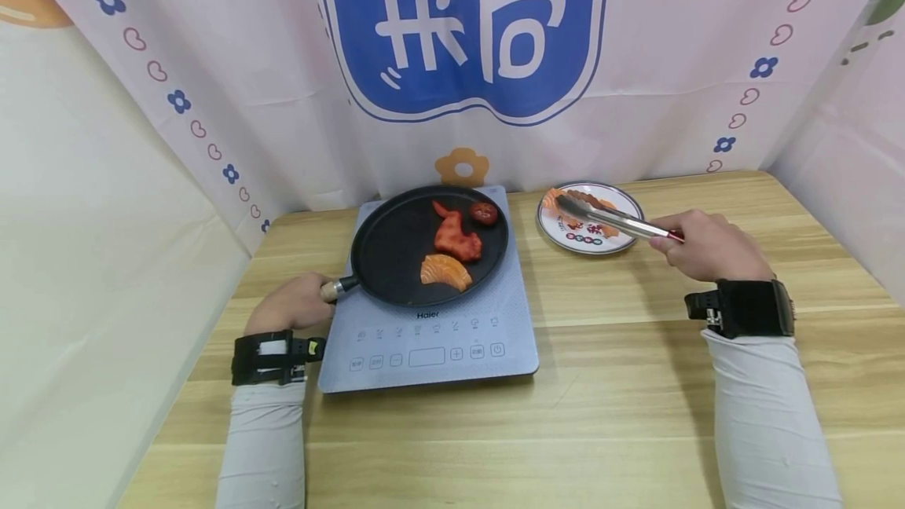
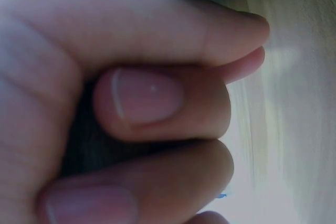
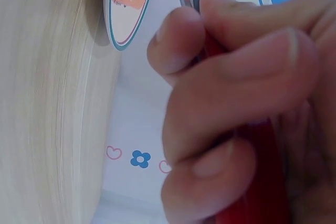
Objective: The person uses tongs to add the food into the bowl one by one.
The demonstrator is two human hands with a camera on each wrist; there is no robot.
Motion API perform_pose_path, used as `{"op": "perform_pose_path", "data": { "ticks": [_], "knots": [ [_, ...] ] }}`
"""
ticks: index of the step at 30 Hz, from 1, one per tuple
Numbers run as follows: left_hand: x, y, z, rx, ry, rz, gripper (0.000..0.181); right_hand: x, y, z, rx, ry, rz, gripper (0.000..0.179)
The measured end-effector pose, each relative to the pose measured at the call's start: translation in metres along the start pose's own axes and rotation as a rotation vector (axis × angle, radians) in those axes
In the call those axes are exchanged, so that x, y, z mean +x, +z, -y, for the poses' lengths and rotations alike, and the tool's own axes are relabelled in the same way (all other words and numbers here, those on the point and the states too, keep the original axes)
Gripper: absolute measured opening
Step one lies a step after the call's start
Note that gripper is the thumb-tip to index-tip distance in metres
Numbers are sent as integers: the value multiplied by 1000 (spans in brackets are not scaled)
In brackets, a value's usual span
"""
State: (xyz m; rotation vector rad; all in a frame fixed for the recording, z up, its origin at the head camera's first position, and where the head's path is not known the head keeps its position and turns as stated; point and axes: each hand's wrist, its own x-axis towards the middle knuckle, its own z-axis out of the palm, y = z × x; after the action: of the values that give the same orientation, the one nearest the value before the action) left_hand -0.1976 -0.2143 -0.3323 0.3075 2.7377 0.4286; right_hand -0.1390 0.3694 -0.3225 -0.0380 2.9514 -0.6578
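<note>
My left hand [image 1: 293, 303] grips the handle [image 1: 331, 289] of a round black frying pan [image 1: 396, 250]; its curled fingers fill the left wrist view. Inside the pan lie a red chicken wing [image 1: 456, 236], a tomato slice [image 1: 484, 214] and an orange salmon piece [image 1: 445, 272]. My right hand [image 1: 714, 244] holds metal tongs [image 1: 622, 221] by their red handle [image 3: 252, 182]. The dark tips of the tongs reach over a white plate [image 1: 601, 246] at an orange salmon piece [image 1: 551, 201]; whether they pinch it I cannot tell. More food lies on the plate, partly behind the tongs.
Beneath the pan is a pale induction cooker [image 1: 424, 371] with its control panel toward me. Both cooker and plate stand on a wooden table [image 1: 601, 415]. A printed white curtain [image 1: 247, 61] hangs close behind them.
</note>
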Motion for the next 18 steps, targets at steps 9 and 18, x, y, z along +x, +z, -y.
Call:
{"op": "perform_pose_path", "data": {
  "ticks": [9, 18],
  "knots": [
    [-1, 0, -2, 7, -6, -5, 16, -1, -1, 1, -1, -3, -7, 52],
    [-1, -1, -1, 11, -4, 0, 16, -3, -3, 2, -6, -8, -9, 51]
  ]
}}
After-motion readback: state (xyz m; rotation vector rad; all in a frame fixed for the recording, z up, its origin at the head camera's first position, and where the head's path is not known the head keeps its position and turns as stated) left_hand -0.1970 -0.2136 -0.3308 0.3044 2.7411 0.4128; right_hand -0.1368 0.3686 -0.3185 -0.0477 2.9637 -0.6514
